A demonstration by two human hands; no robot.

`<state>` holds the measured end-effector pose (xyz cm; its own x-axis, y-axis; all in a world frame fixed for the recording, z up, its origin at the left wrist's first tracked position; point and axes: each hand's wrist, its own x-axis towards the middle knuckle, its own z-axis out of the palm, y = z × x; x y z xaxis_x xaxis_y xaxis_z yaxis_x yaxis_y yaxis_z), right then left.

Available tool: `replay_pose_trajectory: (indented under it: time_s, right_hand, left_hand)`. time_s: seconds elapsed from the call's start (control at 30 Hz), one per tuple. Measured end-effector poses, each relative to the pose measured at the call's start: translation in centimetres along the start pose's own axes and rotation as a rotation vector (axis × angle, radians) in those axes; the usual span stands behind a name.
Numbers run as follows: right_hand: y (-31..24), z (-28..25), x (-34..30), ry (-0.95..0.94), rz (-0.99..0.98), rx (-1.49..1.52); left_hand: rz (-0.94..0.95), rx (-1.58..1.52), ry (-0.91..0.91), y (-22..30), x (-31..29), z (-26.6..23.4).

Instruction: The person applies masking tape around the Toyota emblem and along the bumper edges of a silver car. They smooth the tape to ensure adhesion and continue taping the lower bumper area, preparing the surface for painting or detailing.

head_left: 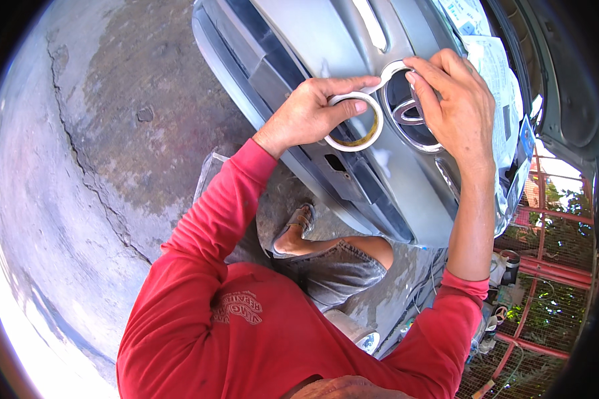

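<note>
My left hand [299,114] holds a roll of masking tape [364,141], its thumb through the ring and its index finger stretched along the pale tape. A short strip of tape [391,68] runs from the roll to the upper rim of a round chrome-edged car emblem [400,96]. With thumb and index finger, my right hand [458,100] pinches or presses the strip at that rim; the exact contact is hidden. The emblem sits in a grey car front panel [343,43], and my right hand covers part of it.
Newspaper sheets [496,76] cover the car beyond the emblem. A dark raised panel [569,100] stands at the far right, above a red-framed mesh fence [546,269]. A pale bucket [346,327] is beside my leg. Cracked concrete floor [66,146] stretches to the left.
</note>
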<state>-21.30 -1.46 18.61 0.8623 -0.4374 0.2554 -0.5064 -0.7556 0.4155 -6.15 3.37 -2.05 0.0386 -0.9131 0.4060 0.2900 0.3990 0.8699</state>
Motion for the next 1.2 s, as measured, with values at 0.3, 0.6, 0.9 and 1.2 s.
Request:
replay_pose_trajectory:
  time_s: [0.3, 0.6, 0.9, 1.2]
  right_hand:
    - [0.9, 0.2, 1.2, -0.030, -0.215, -0.119]
    - [-2.5, -0.6, 1.9, -0.052, -0.066, -0.059]
    - [-3.8, -0.8, 2.0, -0.029, -0.059, -0.088]
    - [-3.6, -1.4, 1.9, -0.042, -0.088, -0.063]
  left_hand:
    - [0.027, -0.260, 0.165, -3.1, -2.8, 0.3]
    - [0.286, 0.207, 0.151, -3.9, -2.7, 1.3]
    - [0.181, 0.251, 0.147, -2.3, -3.6, 4.4]
    - [0.261, 0.289, 0.188, -2.5, -4.0, 3.9]
